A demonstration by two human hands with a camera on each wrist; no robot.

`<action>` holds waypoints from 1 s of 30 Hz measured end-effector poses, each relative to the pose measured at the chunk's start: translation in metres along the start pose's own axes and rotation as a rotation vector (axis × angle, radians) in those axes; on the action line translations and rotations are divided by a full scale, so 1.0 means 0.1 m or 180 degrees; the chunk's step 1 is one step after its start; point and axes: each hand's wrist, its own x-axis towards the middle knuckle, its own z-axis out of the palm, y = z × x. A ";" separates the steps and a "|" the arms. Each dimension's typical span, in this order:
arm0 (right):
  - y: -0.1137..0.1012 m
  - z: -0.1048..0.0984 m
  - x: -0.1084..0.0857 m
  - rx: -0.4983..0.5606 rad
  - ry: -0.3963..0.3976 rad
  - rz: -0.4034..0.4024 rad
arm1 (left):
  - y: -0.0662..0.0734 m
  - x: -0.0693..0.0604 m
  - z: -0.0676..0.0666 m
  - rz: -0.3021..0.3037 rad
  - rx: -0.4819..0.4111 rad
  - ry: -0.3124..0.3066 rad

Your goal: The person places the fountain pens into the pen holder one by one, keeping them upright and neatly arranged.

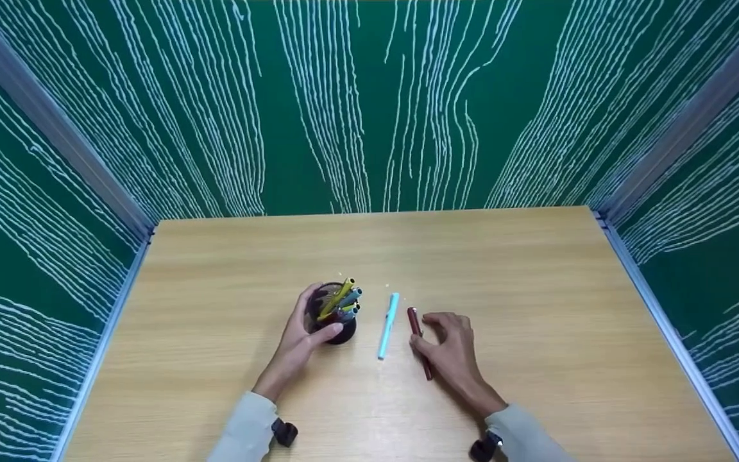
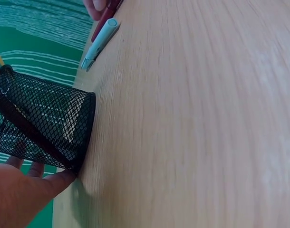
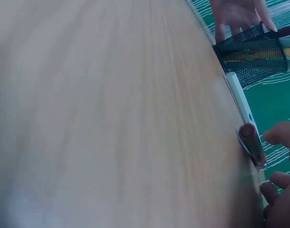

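Observation:
My left hand (image 1: 297, 335) grips a black mesh pen holder (image 2: 50, 118), thumb on the near side and fingers round the far side. Several yellow, blue and dark pens (image 1: 337, 300) stick out of its top. To its right, a light blue pen (image 1: 388, 326) lies on the table. Further right is a dark red pen (image 1: 426, 367), partly covered by the thumb of my right hand (image 1: 451, 350) in the head view. Seen from the right wrist, the fingers (image 3: 280, 134) are spread beside the red pen (image 3: 252, 145) with a gap between.
The wooden table (image 1: 215, 269) carries a few tiny pale specks behind the pens. Green panels (image 1: 376, 109) with white wavy lines rise at the back and both sides, joined by metal rails (image 1: 664, 289).

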 end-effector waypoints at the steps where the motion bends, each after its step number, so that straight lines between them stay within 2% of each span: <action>1: 0.00 0.01 0.00 -0.0026 0.0019 0.0004 | 0.00 0.00 0.00 -0.0002 0.0003 -0.0008; 8: -0.02 0.09 -0.02 -0.0294 0.0147 -0.0070 | -0.01 0.02 0.02 -0.0021 0.0007 -0.0016; 17: -0.03 0.19 -0.03 -0.0564 0.0246 -0.0141 | 0.01 -0.01 -0.02 -0.0050 0.0007 -0.0018; 30: 0.00 0.20 -0.04 -0.0564 0.0353 -0.0244 | 0.00 0.01 -0.02 0.0009 0.0064 0.0001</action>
